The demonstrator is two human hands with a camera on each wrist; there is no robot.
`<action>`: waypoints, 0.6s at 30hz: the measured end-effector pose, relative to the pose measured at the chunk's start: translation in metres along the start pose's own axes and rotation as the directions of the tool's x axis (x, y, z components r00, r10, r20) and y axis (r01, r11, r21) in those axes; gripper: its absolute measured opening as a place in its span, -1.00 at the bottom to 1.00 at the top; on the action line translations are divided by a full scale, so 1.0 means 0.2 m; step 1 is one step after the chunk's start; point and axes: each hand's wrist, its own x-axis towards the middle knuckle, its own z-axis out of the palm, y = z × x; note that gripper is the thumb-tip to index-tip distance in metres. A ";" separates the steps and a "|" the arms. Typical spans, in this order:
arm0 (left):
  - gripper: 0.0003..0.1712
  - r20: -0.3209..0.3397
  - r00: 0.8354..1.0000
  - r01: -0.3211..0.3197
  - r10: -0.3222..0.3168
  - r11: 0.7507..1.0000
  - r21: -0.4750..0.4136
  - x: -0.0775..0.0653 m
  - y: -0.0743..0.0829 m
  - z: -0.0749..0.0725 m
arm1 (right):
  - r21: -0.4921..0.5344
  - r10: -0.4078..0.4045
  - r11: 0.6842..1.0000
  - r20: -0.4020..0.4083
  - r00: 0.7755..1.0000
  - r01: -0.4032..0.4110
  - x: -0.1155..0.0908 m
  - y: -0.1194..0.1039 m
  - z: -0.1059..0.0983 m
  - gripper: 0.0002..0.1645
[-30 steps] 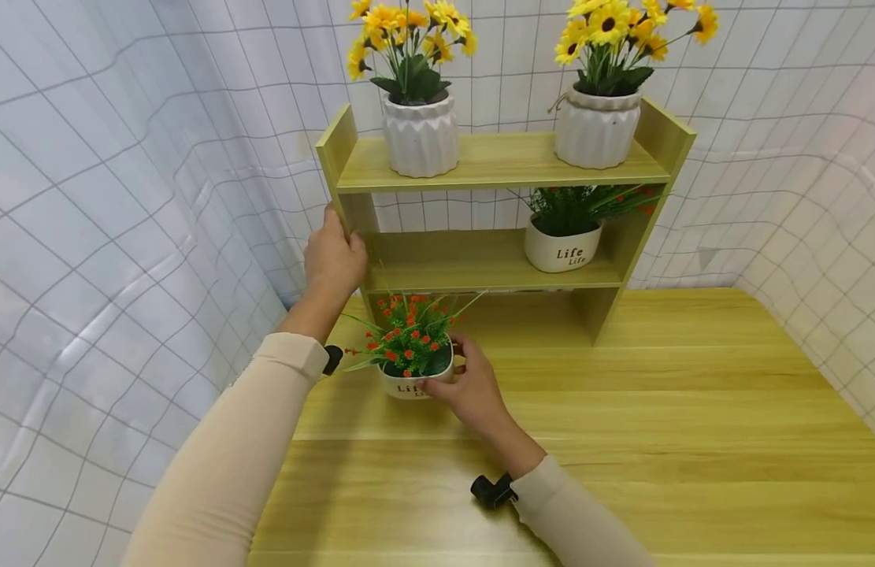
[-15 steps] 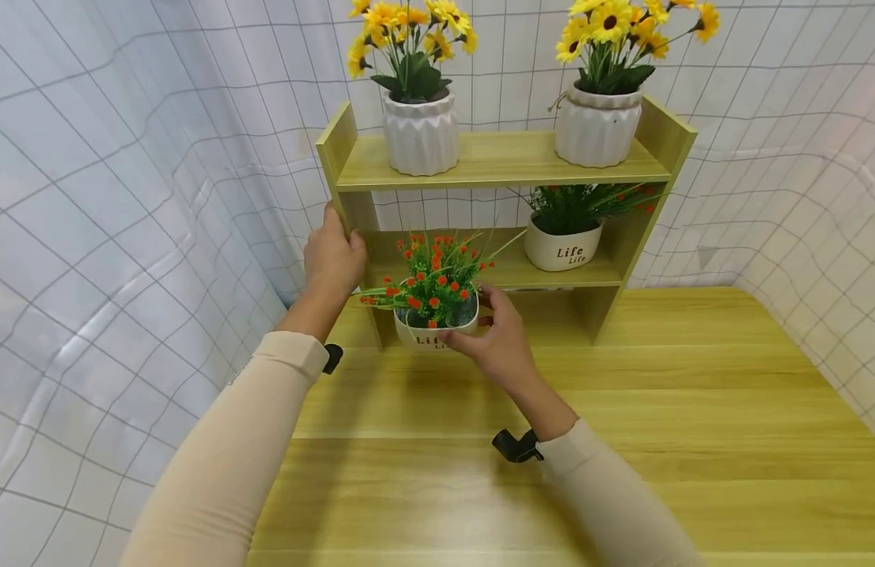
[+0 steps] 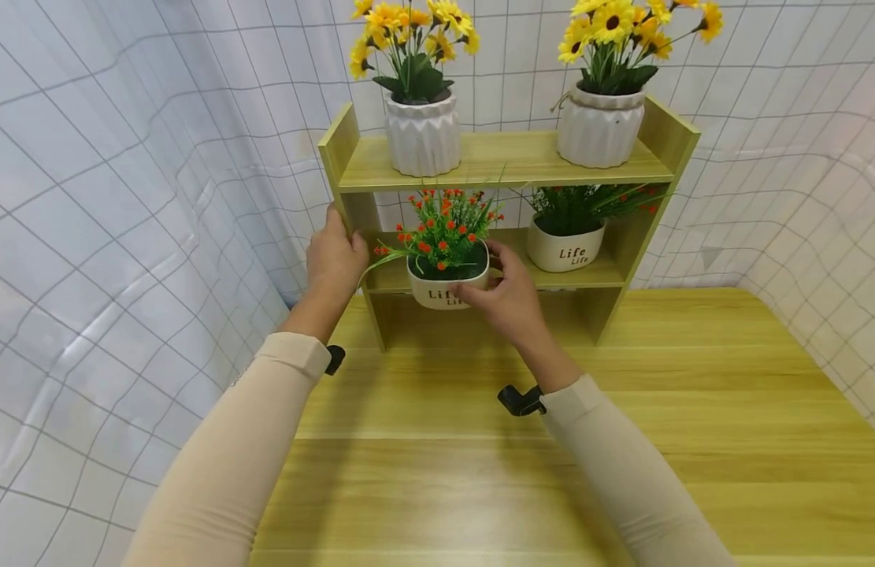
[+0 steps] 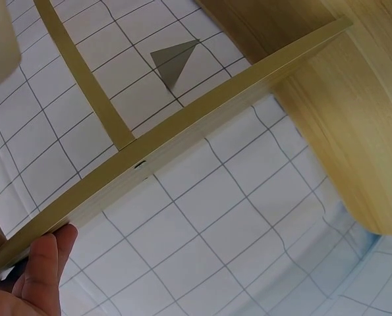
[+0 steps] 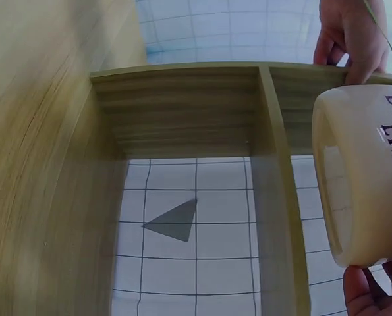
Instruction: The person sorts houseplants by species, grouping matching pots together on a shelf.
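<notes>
My right hand (image 3: 509,298) holds a white oval flowerpot (image 3: 437,293) marked "Life", thumb on its front and fingers round its right side. Green grass and small red flowers (image 3: 447,228) fill the pot. It hangs in front of the middle board of a wooden shelf (image 3: 508,183). In the right wrist view the pot's underside (image 5: 334,191) shows, off the board. My left hand (image 3: 335,256) grips the shelf's left side panel; the left wrist view shows its fingers (image 4: 41,266) curled round the panel's edge (image 4: 182,118).
A matching "Life" pot (image 3: 565,250) stands at the right of the middle board. Two ribbed white pots, one on the left (image 3: 424,138) and one on the right (image 3: 598,134), hold yellow flowers on the top board. The wooden table (image 3: 692,409) spreads out in front.
My right hand has lifted the pot off the table, upward and slightly right, to the height of the middle board. My left hand has stayed on the side panel.
</notes>
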 end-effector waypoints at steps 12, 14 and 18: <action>-0.57 -0.005 1.000 0.017 -0.017 1.000 0.007 0.00 0.01 0.00 | 0.022 0.064 0.998 0.015 0.998 -0.065 0.07 0.04 0.05 -0.03; -0.56 -0.004 1.000 0.020 -0.020 1.000 0.007 0.00 0.01 0.00 | 0.018 0.071 0.997 0.011 0.997 -0.072 0.09 0.05 0.06 -0.02; -0.54 0.008 1.000 0.027 -0.027 1.000 0.007 0.00 0.01 0.00 | 0.008 0.072 0.997 -0.003 0.997 -0.072 0.12 0.07 0.07 -0.05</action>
